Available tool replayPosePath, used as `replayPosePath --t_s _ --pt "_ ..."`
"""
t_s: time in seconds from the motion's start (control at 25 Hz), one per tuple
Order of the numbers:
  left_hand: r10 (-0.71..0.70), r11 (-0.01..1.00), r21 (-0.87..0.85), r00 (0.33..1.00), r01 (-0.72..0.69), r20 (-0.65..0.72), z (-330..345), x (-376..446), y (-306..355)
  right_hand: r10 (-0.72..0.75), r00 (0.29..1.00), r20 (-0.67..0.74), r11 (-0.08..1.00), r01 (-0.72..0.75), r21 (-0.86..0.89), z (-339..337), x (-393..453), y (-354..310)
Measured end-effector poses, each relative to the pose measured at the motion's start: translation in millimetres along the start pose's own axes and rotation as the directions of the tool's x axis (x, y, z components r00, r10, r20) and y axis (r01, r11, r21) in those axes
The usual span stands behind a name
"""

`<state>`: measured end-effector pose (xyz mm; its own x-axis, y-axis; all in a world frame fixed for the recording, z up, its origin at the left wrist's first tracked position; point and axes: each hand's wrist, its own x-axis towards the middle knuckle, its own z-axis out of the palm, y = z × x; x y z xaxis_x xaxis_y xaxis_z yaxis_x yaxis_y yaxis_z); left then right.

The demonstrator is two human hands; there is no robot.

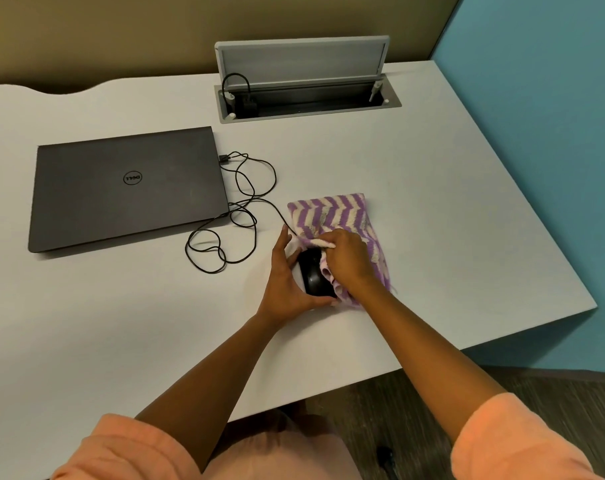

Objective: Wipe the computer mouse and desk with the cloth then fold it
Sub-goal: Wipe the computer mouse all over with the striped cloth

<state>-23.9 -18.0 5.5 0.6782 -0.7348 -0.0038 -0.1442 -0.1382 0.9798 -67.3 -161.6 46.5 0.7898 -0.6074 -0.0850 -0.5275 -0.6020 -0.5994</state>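
Note:
A black computer mouse [314, 277] lies on the white desk [121, 323], right of centre. My left hand [287, 285] cups its left side and near end, holding it in place. A purple and cream zigzag cloth [335, 211] spreads over the desk behind and to the right of the mouse. My right hand [348, 259] grips a bunched part of that cloth and presses it against the right side of the mouse. The far end of the mouse is partly hidden by the cloth and my fingers.
A closed dark laptop [128, 187] lies at the left. The mouse's black cable [238, 209] loops between the laptop and the mouse. An open grey cable hatch [304, 81] sits at the back. The desk's right edge [522, 188] runs beside a blue wall.

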Motion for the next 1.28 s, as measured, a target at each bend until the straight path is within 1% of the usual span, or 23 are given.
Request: replayPosePath --t_s 0.08,0.16,0.32,0.48,0.6,0.64,0.72,0.8,0.88,0.96,1.04,1.12,1.2,1.28 --pt "-0.020 1.000 0.005 1.000 0.020 -0.007 -1 -1 0 -0.021 1.000 -0.010 0.999 0.022 0.029 0 -6 0" --pt "-0.015 0.999 0.036 1.000 0.015 -0.013 0 1 3 -0.098 0.995 0.006 0.994 0.098 -0.055 5 -24 3" --pt "-0.018 0.997 0.078 1.000 0.020 -0.015 2 4 4 -0.223 0.970 0.102 0.943 0.241 -0.231 2 -51 15" --pt "-0.029 0.996 0.082 1.000 0.028 0.003 2 3 6 -0.246 0.964 0.104 0.934 0.264 -0.240 -6 -52 17" --pt "-0.028 0.996 0.084 0.999 0.026 0.021 1 4 7 -0.221 0.960 0.174 0.931 0.261 -0.256 -8 -32 9" --pt "-0.032 0.996 0.089 0.999 0.029 0.029 0 4 8 -0.201 0.964 0.176 0.938 0.241 -0.250 -8 -23 7" --pt "-0.055 0.995 0.087 0.998 0.051 0.035 0 5 7 -0.149 0.976 0.159 0.970 0.176 -0.167 -9 -9 4" --pt "-0.063 0.994 0.092 0.997 0.059 0.044 -2 6 8 -0.116 0.975 0.188 0.992 0.122 -0.016 -17 0 3" --pt "-0.075 0.989 0.135 0.996 0.067 0.054 -6 4 8 -0.092 0.972 0.217 0.989 0.065 0.130 -31 5 6" --pt "-0.107 0.979 0.179 0.993 0.097 0.044 -12 -1 7 -0.055 0.978 0.201 0.985 0.021 0.171 -44 9 10" --pt "-0.115 0.961 0.255 0.993 0.107 0.016 -17 -9 4 -0.035 0.986 0.166 0.990 0.012 0.137 -47 8 11" --pt "-0.099 0.939 0.333 0.995 0.090 0.013 -19 -13 3 -0.083 0.982 0.167 0.996 0.078 0.032 -43 4 2" --pt "-0.067 0.919 0.390 0.997 0.050 0.031 -18 -13 2 -0.152 0.963 0.223 0.977 0.180 -0.114 -32 -4 -5" --pt "-0.033 0.897 0.441 0.998 0.008 0.048 -14 -11 3 -0.189 0.944 0.272 0.944 0.251 -0.215 -27 -10 -9"
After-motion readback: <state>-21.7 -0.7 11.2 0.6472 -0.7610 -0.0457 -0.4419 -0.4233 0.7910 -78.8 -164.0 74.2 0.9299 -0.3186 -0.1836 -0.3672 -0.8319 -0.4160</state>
